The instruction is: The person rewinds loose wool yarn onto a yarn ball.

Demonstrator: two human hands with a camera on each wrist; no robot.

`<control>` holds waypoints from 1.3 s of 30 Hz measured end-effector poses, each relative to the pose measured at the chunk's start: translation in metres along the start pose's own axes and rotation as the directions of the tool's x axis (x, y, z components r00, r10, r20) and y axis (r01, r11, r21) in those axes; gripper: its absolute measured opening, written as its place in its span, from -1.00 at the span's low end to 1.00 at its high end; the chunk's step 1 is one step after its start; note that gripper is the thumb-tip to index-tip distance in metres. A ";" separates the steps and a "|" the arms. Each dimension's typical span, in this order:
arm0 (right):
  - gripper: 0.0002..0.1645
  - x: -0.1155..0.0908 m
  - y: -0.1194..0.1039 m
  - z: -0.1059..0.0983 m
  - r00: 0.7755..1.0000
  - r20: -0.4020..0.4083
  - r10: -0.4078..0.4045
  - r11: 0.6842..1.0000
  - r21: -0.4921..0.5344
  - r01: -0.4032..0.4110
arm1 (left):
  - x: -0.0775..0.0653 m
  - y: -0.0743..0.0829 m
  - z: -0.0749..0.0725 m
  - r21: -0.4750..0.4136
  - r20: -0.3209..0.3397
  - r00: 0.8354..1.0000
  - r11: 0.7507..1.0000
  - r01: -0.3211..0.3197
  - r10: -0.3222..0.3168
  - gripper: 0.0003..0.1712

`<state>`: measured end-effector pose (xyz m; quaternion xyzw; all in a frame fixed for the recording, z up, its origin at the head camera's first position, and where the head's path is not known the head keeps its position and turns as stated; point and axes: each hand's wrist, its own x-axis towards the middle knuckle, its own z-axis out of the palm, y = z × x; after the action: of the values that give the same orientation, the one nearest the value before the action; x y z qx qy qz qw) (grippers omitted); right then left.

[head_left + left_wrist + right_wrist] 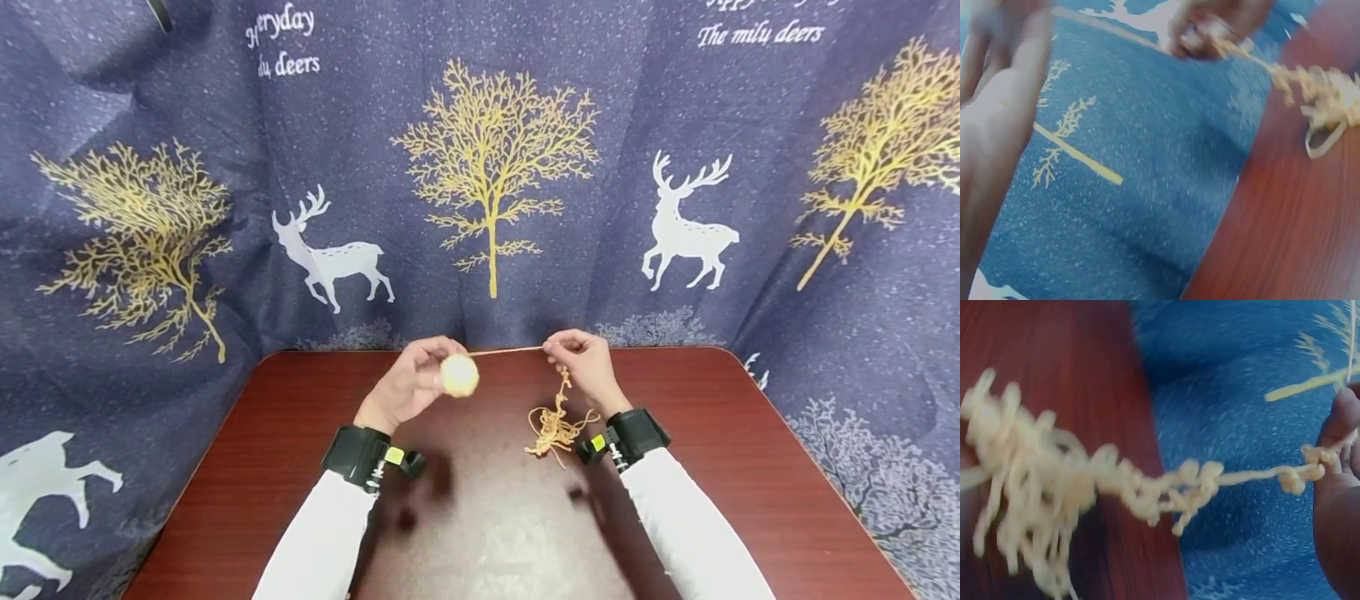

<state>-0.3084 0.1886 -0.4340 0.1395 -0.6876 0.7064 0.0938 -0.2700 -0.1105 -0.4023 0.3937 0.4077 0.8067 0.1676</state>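
Note:
My left hand (405,385) holds a small pale-yellow ball of yarn (459,376) over the far part of the table. A taut strand (506,351) runs from the ball across to my right hand (588,367), which pinches it between thumb and fingertips. Below the right hand dangles a knotted, looped tangle of the same yarn (555,429). In the right wrist view the tangle (1041,481) is thick with loops and narrows into a knotted cord toward the fingers. The left wrist view is blurred, and the ball is hidden there.
A reddish-brown table (262,500) with rounded far corners lies under both hands. Right behind it hangs a dark blue curtain (517,321) printed with white deer and golden trees. Each wrist wears a black strap (352,450) with a small camera.

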 end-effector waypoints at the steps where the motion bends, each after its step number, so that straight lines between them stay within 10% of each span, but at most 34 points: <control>1: -0.93 -0.002 0.001 -0.001 0.999 0.034 -0.024 0.994 -0.102 0.027 | 0.001 0.001 0.000 -0.053 -0.059 0.997 0.997 -0.048 0.045 -0.70; 3: -0.90 -0.006 0.002 -0.001 0.990 0.129 -0.049 0.969 -0.236 0.078 | 0.004 0.002 0.000 -0.148 -0.193 0.975 0.979 -0.140 0.111 -0.65; 6: -0.86 -0.012 0.002 -0.001 0.954 0.299 -0.035 0.945 -0.299 0.129 | 0.009 0.003 0.000 -0.211 -0.417 0.896 0.942 -0.261 0.155 -0.64; 11: -0.81 -0.019 -0.007 -0.001 0.847 0.530 0.037 0.964 -0.243 0.110 | 0.020 -0.002 -0.006 -0.072 -0.734 0.658 0.944 -0.322 0.168 -0.77; 14: -0.81 -0.022 -0.016 -0.003 0.792 0.609 0.048 0.979 -0.185 0.082 | 0.022 -0.010 -0.009 0.210 -0.841 0.477 0.967 -0.146 0.255 -0.82; 17: -0.83 -0.021 -0.022 -0.008 0.759 0.651 0.022 0.989 -0.124 0.078 | 0.018 -0.019 -0.011 0.493 -0.835 0.381 0.848 0.196 0.398 -0.77; 19: -0.85 -0.020 -0.027 -0.010 0.753 0.658 0.001 0.994 -0.084 0.072 | 0.014 -0.023 -0.011 0.611 -0.786 0.397 0.688 0.391 0.473 -0.69; 23: -0.81 -0.017 -0.035 -0.013 0.788 0.614 -0.051 0.998 0.069 0.011 | 0.005 -0.027 -0.013 0.726 -0.685 0.573 0.361 0.585 0.450 -0.60; 26: -0.80 -0.014 -0.039 -0.013 0.832 0.547 -0.093 0.962 0.264 -0.066 | 0.003 -0.027 -0.010 0.756 -0.653 0.700 0.185 0.628 0.290 -0.60; 28: -0.83 -0.010 -0.039 -0.013 0.861 0.495 -0.111 0.920 0.380 -0.100 | 0.002 -0.026 -0.007 0.764 -0.645 0.750 0.136 0.630 0.147 -0.64; 30: -0.83 -0.007 -0.039 -0.013 0.892 0.434 -0.125 0.886 0.454 -0.097 | 0.001 -0.024 -0.005 0.782 -0.614 0.789 0.130 0.609 -0.001 -0.69; 32: -0.78 -0.004 -0.037 -0.013 0.924 0.363 -0.124 0.868 0.490 -0.076 | -0.001 -0.023 -0.004 0.805 -0.547 0.824 0.176 0.567 -0.149 -0.73; 36: -0.67 -0.001 -0.031 -0.013 0.971 0.233 -0.062 0.853 0.517 -0.069 | -0.004 -0.016 -0.001 0.807 -0.300 0.862 0.373 0.458 -0.408 -0.75; 39: -0.67 0.000 -0.025 -0.012 0.987 0.161 0.006 0.873 0.481 -0.084 | -0.005 -0.011 0.002 0.733 -0.083 0.858 0.552 0.398 -0.508 -0.72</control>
<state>-0.3014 0.2014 -0.4108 0.1966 -0.4962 0.8455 -0.0141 -0.2664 -0.1056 -0.4131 0.3631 0.7681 0.4760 0.2270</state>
